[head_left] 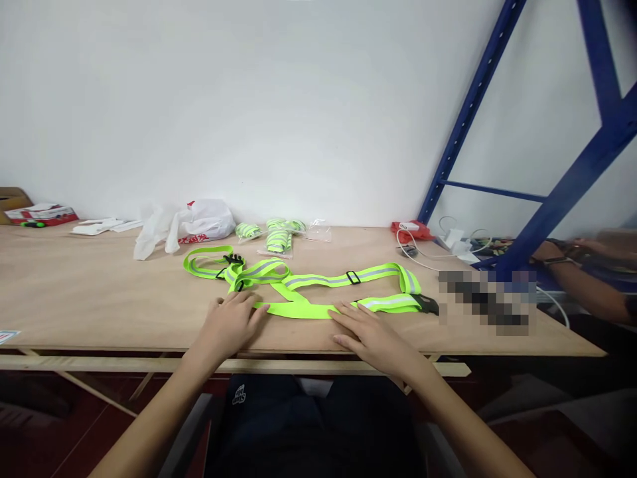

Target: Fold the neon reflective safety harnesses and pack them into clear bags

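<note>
A neon-green reflective harness [302, 310] with grey stripes lies spread over the table in front of me. Its straps carry black sliders [353, 277], a black buckle [426, 305] at the right end and dark clips at the left. My left hand [233, 318] rests on the near strap's left part, fingers stretched out. My right hand [371, 335] lies flat, with its fingertips on the same strap farther right. Between the two hands the strap runs nearly straight along the wooden table [149, 312]. What lies under my fingers is hidden.
Behind the harness, clear bags hold rolled green straps [279, 238]. A white plastic bag [206, 220] and a red-and-white box [42, 214] stand left. At right are a power strip [409, 226], cables, a blue rack [468, 106] and another person's arm [582, 265].
</note>
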The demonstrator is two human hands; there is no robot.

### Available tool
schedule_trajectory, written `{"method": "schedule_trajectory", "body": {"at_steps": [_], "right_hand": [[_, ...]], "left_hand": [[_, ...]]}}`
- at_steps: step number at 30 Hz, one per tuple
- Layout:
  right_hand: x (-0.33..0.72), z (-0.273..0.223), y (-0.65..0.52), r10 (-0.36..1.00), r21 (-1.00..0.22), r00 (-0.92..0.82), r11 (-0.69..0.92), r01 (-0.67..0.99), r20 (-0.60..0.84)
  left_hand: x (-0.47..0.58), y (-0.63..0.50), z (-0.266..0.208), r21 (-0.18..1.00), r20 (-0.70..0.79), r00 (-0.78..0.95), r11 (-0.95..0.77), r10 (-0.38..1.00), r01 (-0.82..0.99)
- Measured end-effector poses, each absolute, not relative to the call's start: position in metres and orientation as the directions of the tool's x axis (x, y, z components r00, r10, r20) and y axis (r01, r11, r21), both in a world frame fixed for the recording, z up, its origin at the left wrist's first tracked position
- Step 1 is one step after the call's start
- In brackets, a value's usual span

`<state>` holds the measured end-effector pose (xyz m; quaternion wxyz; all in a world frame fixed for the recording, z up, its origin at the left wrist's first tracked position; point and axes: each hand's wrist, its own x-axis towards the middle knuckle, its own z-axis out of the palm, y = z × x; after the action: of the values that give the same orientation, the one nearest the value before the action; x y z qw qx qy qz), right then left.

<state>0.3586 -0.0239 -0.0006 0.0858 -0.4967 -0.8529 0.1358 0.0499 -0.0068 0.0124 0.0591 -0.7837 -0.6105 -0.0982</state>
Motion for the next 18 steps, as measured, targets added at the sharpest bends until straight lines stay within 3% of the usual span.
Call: {"method": "schedule_trajectory", "body": {"at_steps": [5,12,15,18], "right_hand": [[0.367,-0.009,-0.026,0.896,-0.295,-0.441,0.433,0.852,0.042],[0.374,-0.016,-0.024,0.907,-0.301,-0.409,0.420,0.856,0.103],[0.379,-0.019,-0.022,0.914,-0.326,-0.380,0.405,0.854,0.141],[0.385,-0.023,-0.021,0.913,-0.325,-0.370,0.408,0.853,0.174]], "left_hand": [[0.037,0.002,0.012,0.056,0.228,0.120,-0.136,0.966,0.989],[0.006,0.015,-0.002,0.255,0.349,0.130,-0.228,0.928,0.940],[0.007,0.015,-0.002,0.406,0.337,0.082,-0.223,0.938,0.886],[0.013,0.011,0.002,0.667,0.262,0.086,-0.244,0.961,0.704]]}}
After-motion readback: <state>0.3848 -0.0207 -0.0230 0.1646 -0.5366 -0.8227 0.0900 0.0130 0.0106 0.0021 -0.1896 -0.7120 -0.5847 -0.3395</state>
